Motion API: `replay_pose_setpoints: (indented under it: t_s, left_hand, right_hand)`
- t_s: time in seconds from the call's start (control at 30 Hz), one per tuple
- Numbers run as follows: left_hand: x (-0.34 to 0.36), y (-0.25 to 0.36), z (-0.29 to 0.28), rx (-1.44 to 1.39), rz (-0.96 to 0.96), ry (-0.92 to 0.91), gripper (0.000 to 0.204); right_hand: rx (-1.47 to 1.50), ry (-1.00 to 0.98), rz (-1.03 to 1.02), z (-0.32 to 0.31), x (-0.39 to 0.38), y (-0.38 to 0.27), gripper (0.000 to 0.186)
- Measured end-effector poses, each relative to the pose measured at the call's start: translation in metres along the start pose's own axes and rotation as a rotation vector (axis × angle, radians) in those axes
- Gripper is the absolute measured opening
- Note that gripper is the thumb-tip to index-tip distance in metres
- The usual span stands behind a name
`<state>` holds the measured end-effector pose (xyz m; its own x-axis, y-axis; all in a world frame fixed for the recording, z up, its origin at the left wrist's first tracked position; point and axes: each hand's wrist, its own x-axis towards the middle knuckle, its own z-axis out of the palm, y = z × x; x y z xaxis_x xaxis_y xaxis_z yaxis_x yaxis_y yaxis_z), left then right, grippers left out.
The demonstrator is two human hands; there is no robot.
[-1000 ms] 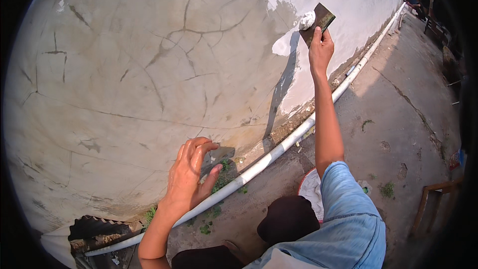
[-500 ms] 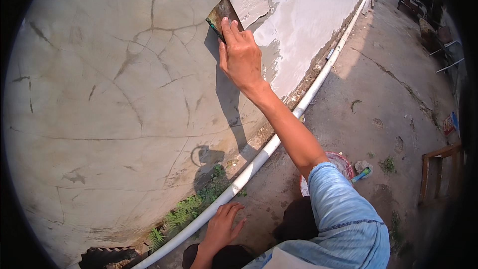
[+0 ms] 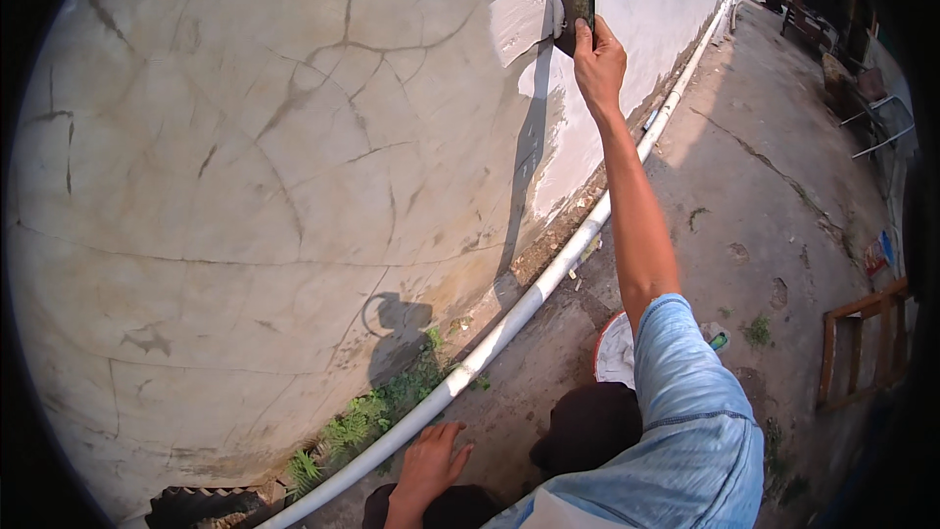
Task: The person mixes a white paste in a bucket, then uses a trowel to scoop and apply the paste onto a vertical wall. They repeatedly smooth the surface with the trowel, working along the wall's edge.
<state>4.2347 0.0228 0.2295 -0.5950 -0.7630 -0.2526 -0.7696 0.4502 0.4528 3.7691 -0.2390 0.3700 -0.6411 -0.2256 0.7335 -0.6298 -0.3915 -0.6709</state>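
The right hand [image 3: 600, 66] grasps a dark flat scraper [image 3: 575, 2] at the white coating [image 3: 641, 0] on the wall [image 3: 245, 186] — contact is hard to judge. The left hand [image 3: 431, 462] hangs loose, fingers relaxed, near the white pipe [image 3: 499, 335].

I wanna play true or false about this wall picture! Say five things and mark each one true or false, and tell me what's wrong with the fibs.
1. The right hand holds a flat scraper. True.
2. The left hand holds the scraper too. False: it is low down, apart from the scraper, and nothing shows in it.
3. The whole wall is white. False: a big part is grey with cracks.
4. Green plants grow between the wall and the white pipe. True.
5. The bucket is left of the pipe. False: it is on the right of it.
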Motion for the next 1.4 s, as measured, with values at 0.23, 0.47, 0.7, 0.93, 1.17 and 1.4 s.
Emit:
replay_pose_setpoints:
  t_s: [0.23, 0.47, 0.7, 0.93, 1.17, 1.4]
  left_hand:
    - [0.017, 0.000, 0.008, 0.050, -0.006, -0.031, 0.035]
    - [0.031, 0.007, 0.011, 0.046, -0.023, -0.074, 0.040]
    - [0.022, -0.002, 0.014, 0.042, -0.108, -0.091, 0.041]
    - [0.037, 0.014, 0.008, 0.035, -0.123, -0.149, 0.038]
    - [0.031, 0.014, 0.011, 0.018, -0.039, -0.067, 0.038]
    - [0.019, 0.002, 0.013, 0.037, -0.077, -0.030, 0.039]
  right_hand:
    - [0.003, -0.077, -0.443, 0.025, -0.090, -0.051, 0.050]
    - [0.266, -0.229, -0.150, -0.015, -0.101, -0.044, 0.023]
    - [-0.010, -0.014, 0.231, -0.003, 0.000, 0.004, 0.026]
    - [-0.083, -0.132, -0.354, 0.035, -0.109, -0.026, 0.050]
    - [0.447, 0.011, 0.030, -0.039, 0.007, 0.047, 0.023]
    - [0.177, 0.064, -0.029, -0.005, -0.007, 0.044, 0.024]
